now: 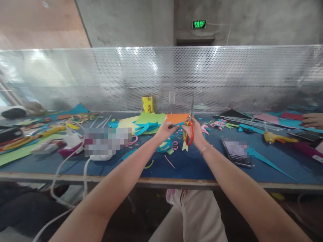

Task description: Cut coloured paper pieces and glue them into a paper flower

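Note:
Above the middle of the table, my left hand [165, 131] is closed in a pinch on a narrow blue paper strip [179, 124]. The strip reaches across to the fingers of my right hand [198, 129]. In that right hand is a pair of scissors [191, 132] with red and yellow handles, its blades pointing upward. From here the blades look close together. Below my hands are curled blue, pink and yellow paper pieces [165, 146]. Just beyond lie an orange sheet [176, 117] and a green sheet [150, 118].
A white power strip [101, 157] with cables is on the left. To the right are a phone [237, 153], a yellow glue gun [277, 138] and another person's hand [313, 120]. A yellow packet [147, 104] stands by the perforated metal screen [113, 77]. The table's front edge [176, 182] runs below my forearms.

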A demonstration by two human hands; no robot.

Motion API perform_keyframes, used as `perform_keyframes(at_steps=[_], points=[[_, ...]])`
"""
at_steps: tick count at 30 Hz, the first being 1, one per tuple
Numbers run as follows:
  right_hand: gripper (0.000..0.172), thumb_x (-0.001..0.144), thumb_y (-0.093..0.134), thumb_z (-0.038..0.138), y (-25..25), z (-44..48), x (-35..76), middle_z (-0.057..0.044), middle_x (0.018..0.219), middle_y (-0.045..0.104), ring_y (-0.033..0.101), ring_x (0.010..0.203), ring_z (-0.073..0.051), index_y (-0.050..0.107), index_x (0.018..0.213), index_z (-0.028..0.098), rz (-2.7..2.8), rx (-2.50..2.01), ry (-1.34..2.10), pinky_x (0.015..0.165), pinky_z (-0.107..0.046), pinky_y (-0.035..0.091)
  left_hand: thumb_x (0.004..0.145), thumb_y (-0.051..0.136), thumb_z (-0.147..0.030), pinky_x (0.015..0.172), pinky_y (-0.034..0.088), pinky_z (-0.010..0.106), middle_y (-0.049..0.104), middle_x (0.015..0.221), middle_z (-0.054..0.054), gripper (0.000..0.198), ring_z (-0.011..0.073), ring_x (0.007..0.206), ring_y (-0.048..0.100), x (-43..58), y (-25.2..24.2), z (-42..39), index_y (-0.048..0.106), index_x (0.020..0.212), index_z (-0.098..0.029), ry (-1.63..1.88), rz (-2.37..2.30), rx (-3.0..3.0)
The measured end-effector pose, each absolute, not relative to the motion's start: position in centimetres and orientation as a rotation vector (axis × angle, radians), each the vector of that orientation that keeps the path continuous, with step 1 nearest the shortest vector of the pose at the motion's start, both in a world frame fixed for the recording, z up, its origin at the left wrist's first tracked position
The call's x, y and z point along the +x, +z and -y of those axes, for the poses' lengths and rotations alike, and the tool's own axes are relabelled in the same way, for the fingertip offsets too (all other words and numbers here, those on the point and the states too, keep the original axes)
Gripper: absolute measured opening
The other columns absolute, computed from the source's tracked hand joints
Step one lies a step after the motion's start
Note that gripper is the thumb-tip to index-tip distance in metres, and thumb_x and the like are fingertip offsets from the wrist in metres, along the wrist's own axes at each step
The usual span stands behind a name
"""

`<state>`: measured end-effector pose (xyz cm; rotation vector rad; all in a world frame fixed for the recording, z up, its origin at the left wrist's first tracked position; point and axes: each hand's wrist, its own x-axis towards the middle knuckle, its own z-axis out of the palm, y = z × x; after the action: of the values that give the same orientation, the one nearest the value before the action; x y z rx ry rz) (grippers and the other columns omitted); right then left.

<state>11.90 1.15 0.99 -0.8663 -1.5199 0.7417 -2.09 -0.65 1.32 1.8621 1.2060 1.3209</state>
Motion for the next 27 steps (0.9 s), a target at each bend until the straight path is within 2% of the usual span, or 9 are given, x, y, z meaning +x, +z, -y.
perform_keyframes(at_steps=[3, 7, 12, 17, 20, 22, 27], points=[[0.027, 0.055, 0.059, 0.028, 1.2, -0.7, 12.1, 0.003, 0.066, 0.044, 0.046, 0.056, -0.01, 0.04, 0.073, 0.02, 1.402, -0.855, 0.79, 0.054, -0.025, 0.039, 0.063, 0.06, -0.036, 0.047, 0.03, 0.021, 0.05, 0.053, -0.003, 0.023, 0.0083, 0.048, 0.042, -2.2, 1.3, 0.7, 0.061, 0.066, -0.014, 1.303, -1.224, 1.807], [0.026, 0.054, 0.06, 0.028, 1.0, -1.0, 12.4, 0.003, 0.066, 0.045, 0.047, 0.056, -0.01, 0.043, 0.072, 0.019, 1.38, -0.87, 0.811, 0.054, -0.026, 0.04, 0.064, 0.056, -0.031, 0.044, 0.028, 0.021, 0.045, 0.046, -0.005, 0.017, 0.0073, 0.042, 0.037, -2.8, 1.2, 0.2, 0.062, 0.068, -0.015, 1.304, -1.283, 1.77], [0.025, 0.052, 0.058, 0.025, 0.3, -2.3, 12.8, 0.003, 0.069, 0.049, 0.048, 0.058, -0.01, 0.046, 0.073, 0.019, 1.355, -0.94, 0.777, 0.057, -0.026, 0.042, 0.064, 0.052, -0.024, 0.046, 0.028, 0.022, 0.048, 0.042, -0.004, 0.011, 0.0104, 0.045, 0.043, -4.7, 1.2, -1.1, 0.055, 0.055, -0.017, 1.404, -1.584, 1.854], [0.025, 0.051, 0.057, 0.021, 0.1, -2.8, 13.3, 0.002, 0.072, 0.052, 0.049, 0.056, -0.009, 0.046, 0.073, 0.018, 1.382, -0.949, 0.8, 0.055, -0.025, 0.042, 0.066, 0.052, -0.027, 0.049, 0.03, 0.024, 0.048, 0.039, -0.002, 0.021, 0.0136, 0.046, 0.047, -5.6, 1.1, -1.6, 0.052, 0.046, -0.018, 1.416, -1.671, 1.838], [0.025, 0.052, 0.056, 0.022, 0.1, -2.8, 13.3, 0.002, 0.071, 0.052, 0.049, 0.053, -0.008, 0.047, 0.076, 0.018, 1.43, -0.949, 0.818, 0.054, -0.024, 0.041, 0.062, 0.057, -0.024, 0.055, 0.036, 0.023, 0.059, 0.055, 0.0, 0.008, 0.0138, 0.056, 0.053, -4.9, 1.0, -1.3, 0.06, 0.059, -0.017, 1.427, -1.442, 1.872], [0.025, 0.053, 0.054, 0.02, 0.1, -2.7, 13.2, 0.004, 0.066, 0.05, 0.047, 0.05, -0.007, 0.047, 0.077, 0.019, 1.457, -0.953, 0.831, 0.051, -0.023, 0.039, 0.062, 0.058, -0.024, 0.059, 0.039, 0.023, 0.063, 0.065, 0.001, 0.012, 0.0136, 0.062, 0.055, -4.2, 1.0, -0.8, 0.063, 0.07, -0.016, 1.393, -1.279, 1.854], [0.025, 0.052, 0.049, 0.015, 0.5, -1.6, 12.7, 0.007, 0.055, 0.043, 0.039, 0.043, -0.007, 0.048, 0.077, 0.02, 1.581, -0.93, 0.853, 0.043, -0.021, 0.029, 0.064, 0.06, -0.035, 0.055, 0.04, 0.023, 0.062, 0.064, 0.003, 0.022, 0.0123, 0.057, 0.053, -3.0, 1.4, 0.4, 0.066, 0.074, -0.016, 1.221, -1.157, 1.824]])
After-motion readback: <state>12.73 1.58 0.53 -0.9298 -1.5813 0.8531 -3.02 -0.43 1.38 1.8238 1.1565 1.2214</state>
